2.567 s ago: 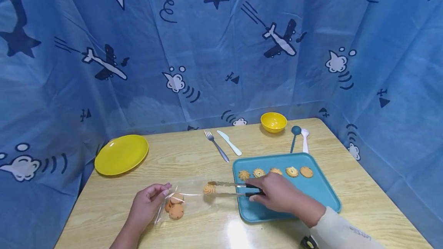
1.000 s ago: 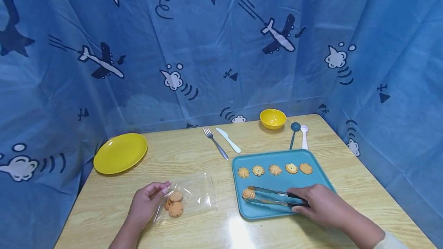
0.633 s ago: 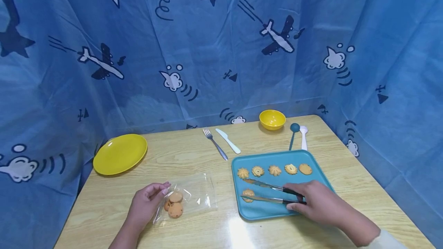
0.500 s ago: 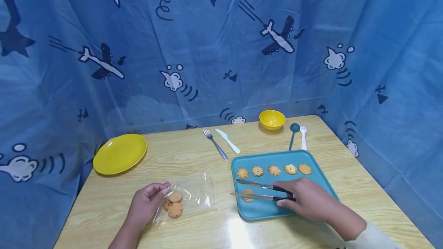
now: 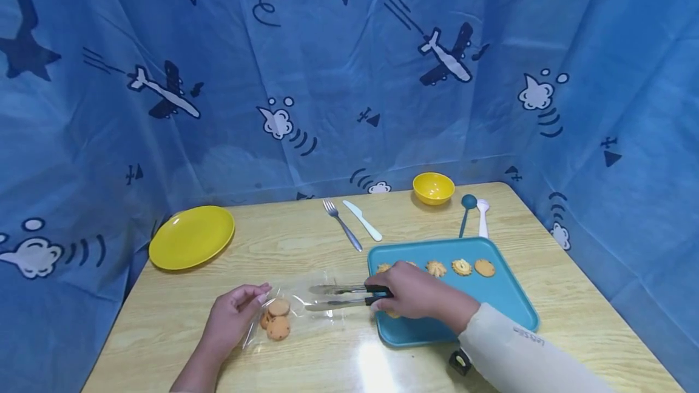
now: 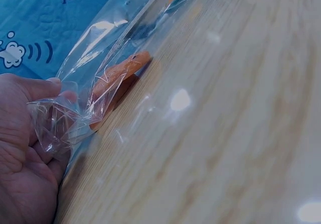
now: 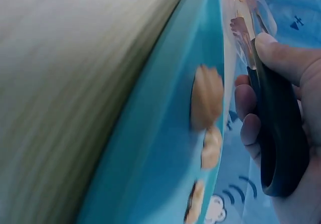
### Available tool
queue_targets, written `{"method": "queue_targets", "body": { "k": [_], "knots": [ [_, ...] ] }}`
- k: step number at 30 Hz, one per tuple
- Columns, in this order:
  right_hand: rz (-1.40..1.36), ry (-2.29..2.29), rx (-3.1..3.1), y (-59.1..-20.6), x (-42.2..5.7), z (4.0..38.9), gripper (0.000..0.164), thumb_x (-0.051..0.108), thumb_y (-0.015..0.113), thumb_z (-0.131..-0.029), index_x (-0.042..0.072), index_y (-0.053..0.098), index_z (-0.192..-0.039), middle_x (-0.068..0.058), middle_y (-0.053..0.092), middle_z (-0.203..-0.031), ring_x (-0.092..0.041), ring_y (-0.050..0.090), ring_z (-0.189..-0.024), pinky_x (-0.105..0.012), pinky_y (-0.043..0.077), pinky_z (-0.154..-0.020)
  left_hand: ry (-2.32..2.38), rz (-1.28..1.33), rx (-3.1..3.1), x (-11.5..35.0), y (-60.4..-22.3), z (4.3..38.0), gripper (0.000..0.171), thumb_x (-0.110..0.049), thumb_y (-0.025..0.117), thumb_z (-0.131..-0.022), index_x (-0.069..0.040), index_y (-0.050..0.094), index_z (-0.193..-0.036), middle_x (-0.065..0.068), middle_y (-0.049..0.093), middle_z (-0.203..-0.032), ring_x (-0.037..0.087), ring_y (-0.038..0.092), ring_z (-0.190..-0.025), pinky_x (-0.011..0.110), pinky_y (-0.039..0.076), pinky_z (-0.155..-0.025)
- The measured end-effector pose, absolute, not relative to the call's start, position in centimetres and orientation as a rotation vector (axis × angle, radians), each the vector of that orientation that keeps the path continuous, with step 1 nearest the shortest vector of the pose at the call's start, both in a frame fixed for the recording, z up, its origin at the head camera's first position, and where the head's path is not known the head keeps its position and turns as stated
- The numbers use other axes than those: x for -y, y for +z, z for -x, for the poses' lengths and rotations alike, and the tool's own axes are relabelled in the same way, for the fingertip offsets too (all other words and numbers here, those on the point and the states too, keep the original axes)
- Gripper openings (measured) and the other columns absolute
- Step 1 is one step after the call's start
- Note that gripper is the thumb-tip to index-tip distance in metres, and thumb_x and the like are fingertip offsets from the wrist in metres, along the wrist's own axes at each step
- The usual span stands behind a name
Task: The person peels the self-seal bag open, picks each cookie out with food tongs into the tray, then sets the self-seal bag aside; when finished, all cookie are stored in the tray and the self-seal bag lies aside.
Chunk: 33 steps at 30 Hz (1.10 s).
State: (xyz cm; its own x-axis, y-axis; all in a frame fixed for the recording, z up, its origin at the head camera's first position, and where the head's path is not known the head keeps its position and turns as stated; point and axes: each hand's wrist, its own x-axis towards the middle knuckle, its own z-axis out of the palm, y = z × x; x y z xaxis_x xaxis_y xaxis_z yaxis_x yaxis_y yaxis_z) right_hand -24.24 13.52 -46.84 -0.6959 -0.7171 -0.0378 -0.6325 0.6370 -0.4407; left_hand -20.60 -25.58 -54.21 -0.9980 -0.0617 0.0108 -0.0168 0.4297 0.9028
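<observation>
My left hand (image 5: 235, 320) pinches one end of a clear plastic bag (image 5: 314, 281), which lies on the table. Several round cookies (image 5: 278, 326) sit in the bag near my fingers; one cookie (image 6: 118, 76) shows edge-on through the plastic in the left wrist view. My right hand (image 5: 409, 290) grips tongs (image 5: 341, 288) by their black handle (image 7: 281, 128). The tongs' two metal arms are spread, nothing between them, and overlap the bag's far end. Beneath my right hand is the teal tray (image 5: 508, 302). A cookie (image 5: 393, 314) near its left side is mostly hidden by that hand.
Along the tray's far side lies a row of cookies (image 5: 461, 267), partly covered by my right hand. Behind it are a teal spoon (image 5: 468, 205), a white spoon (image 5: 483, 214) and a yellow bowl (image 5: 433, 190). A fork (image 5: 343, 226), knife (image 5: 363, 220) and yellow plate (image 5: 191, 238) lie farther left.
The tongs held a swirled cookie over the bag, then brought it to the tray and let it go there. Now they have moved left to the bag without it. My left hand stays put.
</observation>
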Motion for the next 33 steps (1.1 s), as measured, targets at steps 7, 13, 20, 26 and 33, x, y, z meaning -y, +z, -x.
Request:
{"method": "queue_targets", "body": {
  "k": [7, 13, 20, 26, 33],
  "knots": [
    [1.194, -0.615, -2.612, -47.2, -10.1, 25.6, 0.043, 0.039, 0.071, -0.096, 0.015, 0.068, -0.132, 0.006, 0.076, -0.111, 0.002, 0.061, -0.075, -0.019, 0.052, -0.068, -1.703, -0.040, 2.577, 25.5, -54.1, 20.7, 0.025, -0.034, 0.072, -0.096, -0.010, 0.071, -0.103, -0.001, 0.073, -0.128, 0.002, 0.065, -0.120, 0.007, 0.046, -0.099],
    [1.154, -0.616, -2.604, -47.5, -8.5, 25.9, 0.051, 0.043, 0.072, -0.095, 0.015, 0.065, -0.137, 0.003, 0.070, -0.132, -0.002, 0.067, -0.091, -0.027, 0.057, -0.095, -1.728, -0.010, 2.551, 25.6, -54.4, 20.8, 0.026, -0.034, 0.073, -0.095, -0.009, 0.071, -0.102, 0.000, 0.074, -0.126, 0.001, 0.065, -0.118, 0.008, 0.048, -0.099],
    [1.194, -0.684, -2.528, -48.2, -7.3, 26.2, 0.035, 0.040, 0.074, -0.094, 0.020, 0.072, -0.123, 0.015, 0.073, -0.094, 0.002, 0.062, -0.065, -0.016, 0.053, -0.060, -1.748, -0.011, 2.543, 25.7, -54.3, 20.6, 0.024, -0.031, 0.073, -0.096, -0.009, 0.071, -0.103, 0.001, 0.073, -0.126, 0.001, 0.066, -0.117, 0.008, 0.048, -0.099],
    [1.178, -0.665, -2.543, -48.3, -7.1, 26.1, 0.034, 0.038, 0.075, -0.094, 0.021, 0.073, -0.123, 0.015, 0.074, -0.098, 0.004, 0.061, -0.067, -0.014, 0.052, -0.062, -1.719, -0.016, 2.559, 25.6, -54.1, 20.5, 0.023, -0.032, 0.073, -0.096, -0.010, 0.071, -0.102, 0.000, 0.073, -0.126, -0.001, 0.066, -0.117, 0.008, 0.047, -0.099],
    [1.132, -0.659, -2.559, -48.0, -7.8, 25.8, 0.041, 0.038, 0.075, -0.094, 0.020, 0.070, -0.130, 0.011, 0.075, -0.110, 0.003, 0.062, -0.073, -0.017, 0.054, -0.066, -1.728, -0.024, 2.560, 25.6, -54.0, 20.6, 0.024, -0.031, 0.073, -0.095, -0.008, 0.071, -0.101, 0.002, 0.073, -0.127, -0.002, 0.065, -0.116, 0.008, 0.047, -0.099]
  ]
}}
